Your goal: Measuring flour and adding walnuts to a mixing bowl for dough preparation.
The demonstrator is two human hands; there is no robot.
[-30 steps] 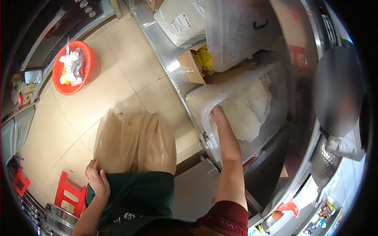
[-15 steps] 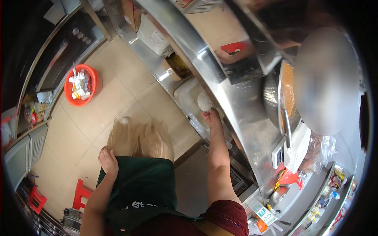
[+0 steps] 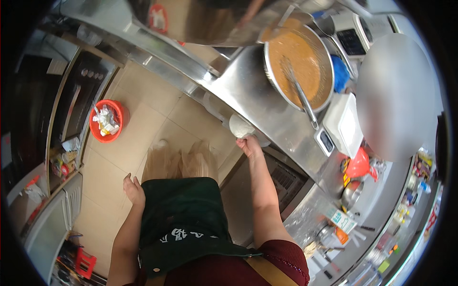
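Note:
My right hand [image 3: 249, 146] grips the rim of a small round bowl [image 3: 235, 127] heaped with white powder, just off the edge of the steel counter [image 3: 248, 90]. My left hand [image 3: 134, 190] hangs beside my green apron [image 3: 183, 209], fingers apart and holding nothing. On the counter beyond my right hand stands a large steel mixing bowl [image 3: 329, 71] of orange-brown batter [image 3: 305, 57]. A metal whisk [image 3: 299, 90] leans in it, its handle over the near rim. A scale display [image 3: 326, 141] sits next to a white lidded container [image 3: 343, 125]. A blurred oval hides the area at the right.
A red bin [image 3: 125, 119] with rubbish stands on the tiled floor to the left. Ovens [image 3: 86, 90] line the left wall. A red stool [image 3: 85, 263] is at lower left. A blue cloth [image 3: 340, 74] lies behind the mixing bowl, and a smaller steel bowl [image 3: 352, 194] stands farther right.
My right hand has lifted the bowl of white powder out of a bin below the counter, up to its edge. The left hand has come off the apron. My view has turned toward the counter.

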